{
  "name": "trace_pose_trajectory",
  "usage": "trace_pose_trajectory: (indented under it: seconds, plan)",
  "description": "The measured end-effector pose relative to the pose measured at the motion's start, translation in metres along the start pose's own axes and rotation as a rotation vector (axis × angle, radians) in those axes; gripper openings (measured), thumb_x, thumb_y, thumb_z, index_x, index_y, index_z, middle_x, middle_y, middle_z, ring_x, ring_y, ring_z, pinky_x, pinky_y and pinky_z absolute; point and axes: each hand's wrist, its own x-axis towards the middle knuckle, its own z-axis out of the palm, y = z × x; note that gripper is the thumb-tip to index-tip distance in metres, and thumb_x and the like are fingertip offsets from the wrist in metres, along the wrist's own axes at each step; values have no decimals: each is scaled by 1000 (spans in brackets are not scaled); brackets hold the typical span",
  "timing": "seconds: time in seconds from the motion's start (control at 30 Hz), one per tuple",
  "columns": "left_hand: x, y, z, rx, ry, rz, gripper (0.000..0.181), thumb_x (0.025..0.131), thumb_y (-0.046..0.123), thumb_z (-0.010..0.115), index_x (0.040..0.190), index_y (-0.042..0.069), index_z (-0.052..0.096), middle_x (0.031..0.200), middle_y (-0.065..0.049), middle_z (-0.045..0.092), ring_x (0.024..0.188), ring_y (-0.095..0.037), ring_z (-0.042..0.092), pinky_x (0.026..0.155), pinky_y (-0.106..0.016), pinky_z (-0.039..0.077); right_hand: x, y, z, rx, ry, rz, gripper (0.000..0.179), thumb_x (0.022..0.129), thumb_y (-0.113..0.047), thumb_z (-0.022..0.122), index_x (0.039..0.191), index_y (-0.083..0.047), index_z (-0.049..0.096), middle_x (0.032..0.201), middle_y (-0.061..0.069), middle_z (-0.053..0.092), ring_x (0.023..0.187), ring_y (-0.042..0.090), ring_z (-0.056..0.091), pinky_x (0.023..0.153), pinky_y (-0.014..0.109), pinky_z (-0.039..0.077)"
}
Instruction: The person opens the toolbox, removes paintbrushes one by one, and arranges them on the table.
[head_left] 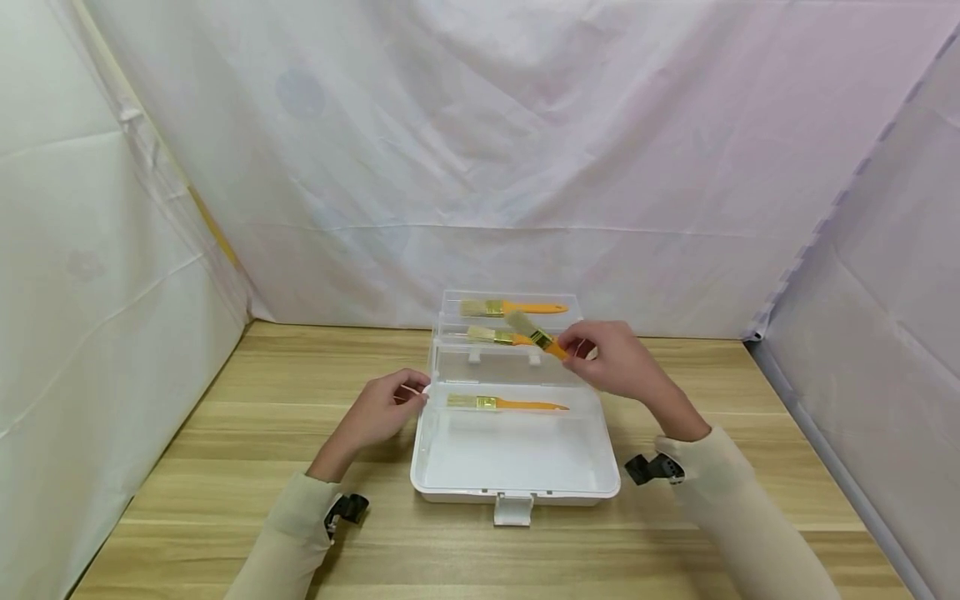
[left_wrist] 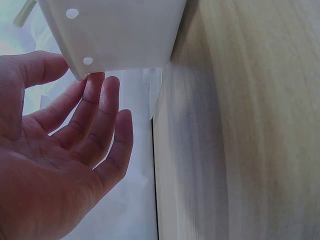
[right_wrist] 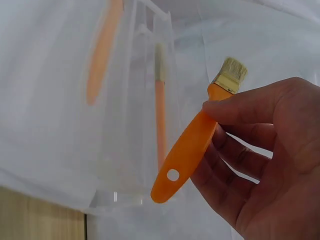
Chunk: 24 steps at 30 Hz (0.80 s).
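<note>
My right hand point(head_left: 611, 358) holds a paintbrush point(head_left: 534, 332) by its orange handle between thumb and fingers, over the raised trays at the right. Its pale bristles point up and to the left; the right wrist view shows a round hole in the handle's end. My left hand point(head_left: 386, 407) pinches the back left corner of the white storage box point(head_left: 517, 457), thumb and fingertips at its rim. The box is unfolded, its clear tiered trays point(head_left: 495, 367) raised at the back. One paintbrush point(head_left: 517, 308) lies in the top tray, another point(head_left: 491, 336) in the tray below, partly hidden, and a third point(head_left: 510, 404) lower down.
A white latch point(head_left: 513, 510) hangs at the box's front. Wood-grain table point(head_left: 300, 392) spreads around the box. White cloth walls point(head_left: 487, 167) close off the back and both sides. A black wrist camera point(head_left: 652, 469) sits on the right sleeve.
</note>
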Motion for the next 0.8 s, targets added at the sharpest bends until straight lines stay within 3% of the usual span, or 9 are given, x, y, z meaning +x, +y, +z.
trace_pose_trajectory:
  seconds: [0.33, 0.53, 0.8]
  plan:
    - [-1, 2, -1, 14, 3, -22, 23, 107, 11, 67, 128, 3, 74, 117, -9, 76, 108, -28, 74, 98, -50, 61, -16, 29, -17, 82, 42, 142, 16, 102, -6, 78, 117, -3, 78, 103, 7, 76, 93, 25, 72, 78, 37, 61]
    - [-1, 0, -1, 5, 2, -11, 22, 107, 11, 68, 127, 3, 74, 117, -9, 76, 107, -28, 75, 98, -52, 61, -26, 46, -23, 213, 62, 256, 19, 102, -8, 75, 119, 1, 74, 106, 12, 74, 94, 28, 69, 74, 31, 61]
    - [-1, 0, 1, -22, 0, -26, 21, 107, 12, 69, 125, 4, 74, 118, -10, 76, 106, -28, 75, 96, -52, 61, -34, 73, -18, 364, 75, 386, 21, 102, -4, 74, 118, 7, 66, 108, 20, 69, 94, 27, 68, 75, 36, 67]
